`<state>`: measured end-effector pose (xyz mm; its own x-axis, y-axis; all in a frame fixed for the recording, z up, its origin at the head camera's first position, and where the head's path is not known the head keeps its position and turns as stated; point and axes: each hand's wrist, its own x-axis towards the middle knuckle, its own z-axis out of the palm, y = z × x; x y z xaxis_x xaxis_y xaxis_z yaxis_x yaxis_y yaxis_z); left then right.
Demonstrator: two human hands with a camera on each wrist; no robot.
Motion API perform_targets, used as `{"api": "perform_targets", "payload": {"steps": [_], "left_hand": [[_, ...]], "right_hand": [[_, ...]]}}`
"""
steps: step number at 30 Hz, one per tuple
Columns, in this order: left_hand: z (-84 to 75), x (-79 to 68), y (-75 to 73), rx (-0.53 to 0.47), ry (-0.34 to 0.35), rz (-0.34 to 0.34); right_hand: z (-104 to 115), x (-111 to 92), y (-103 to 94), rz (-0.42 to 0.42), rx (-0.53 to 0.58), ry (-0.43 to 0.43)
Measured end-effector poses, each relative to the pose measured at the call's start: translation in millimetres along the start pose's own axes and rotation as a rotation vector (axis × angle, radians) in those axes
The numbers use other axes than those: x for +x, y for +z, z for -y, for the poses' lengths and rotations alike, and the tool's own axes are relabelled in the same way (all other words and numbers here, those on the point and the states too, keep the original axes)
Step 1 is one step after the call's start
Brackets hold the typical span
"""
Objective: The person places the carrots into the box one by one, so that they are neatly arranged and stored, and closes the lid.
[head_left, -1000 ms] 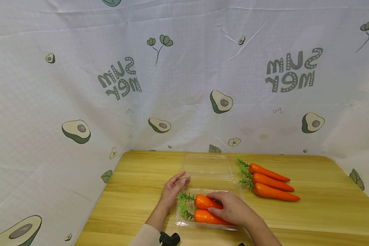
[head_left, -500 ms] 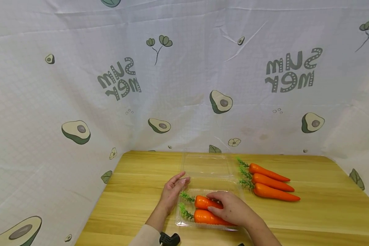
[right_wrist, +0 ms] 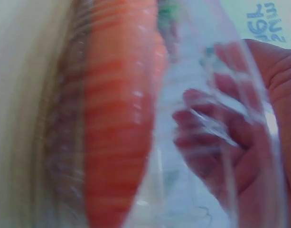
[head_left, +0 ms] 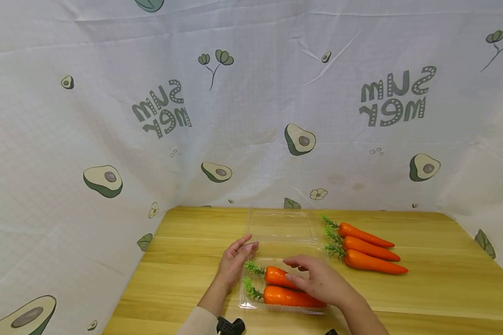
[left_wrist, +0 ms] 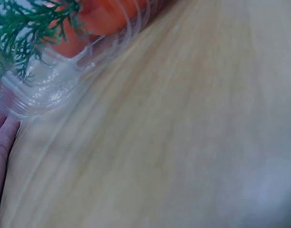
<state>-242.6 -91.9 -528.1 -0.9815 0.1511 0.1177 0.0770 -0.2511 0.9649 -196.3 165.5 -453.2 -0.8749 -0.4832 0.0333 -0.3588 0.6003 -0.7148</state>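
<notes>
A clear plastic clamshell box (head_left: 248, 304) lies with its lid (head_left: 281, 223) folded back. Inside, two orange carrots with green tops lie side by side: a rear carrot (head_left: 274, 276) and a front carrot (head_left: 291, 297). My left hand (head_left: 232, 264) rests at the box's left side, fingers extended along the edge. Over the rear carrot hovers my right hand (head_left: 322, 280), its fingers spread and lifted off, thumb close above the carrot; it hides that carrot's tip. In the right wrist view, the right hand (right_wrist: 283, 104) shows partly through the box wall, beside the front carrot (right_wrist: 117, 118).
Three more carrots lie fanned on the wooden table (head_left: 193, 232) to the right of the box: a far carrot (head_left: 365, 234), a middle carrot (head_left: 370, 248) and a near carrot (head_left: 375, 263). A white printed cloth (head_left: 251, 107) hangs behind the table.
The rear carrot's top has shifted slightly right and up inside the box. My right hand has let go of that carrot and lifted a little, fingers spreading. The left hand stays put.
</notes>
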Motion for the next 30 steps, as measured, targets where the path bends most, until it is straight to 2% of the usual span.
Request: {"api": "perform_targets", "payload": {"steps": [9,16,30], "left_hand": [[0.4,-0.4,-2.1,0.016,-0.008,0.009],[1.1,-0.5,-2.8,0.028,0.012,0.02],[1.0,-0.4,-1.7,0.02,0.023,0.015]], "right_hand": [[1.3,-8.2,-19.3,-0.117,0.038,-0.005],[0.2,-15.0,-30.8,-0.212,0.034,-0.035],[-11.7,-26.2,-50.5,-0.328,0.018,0.056]]}}
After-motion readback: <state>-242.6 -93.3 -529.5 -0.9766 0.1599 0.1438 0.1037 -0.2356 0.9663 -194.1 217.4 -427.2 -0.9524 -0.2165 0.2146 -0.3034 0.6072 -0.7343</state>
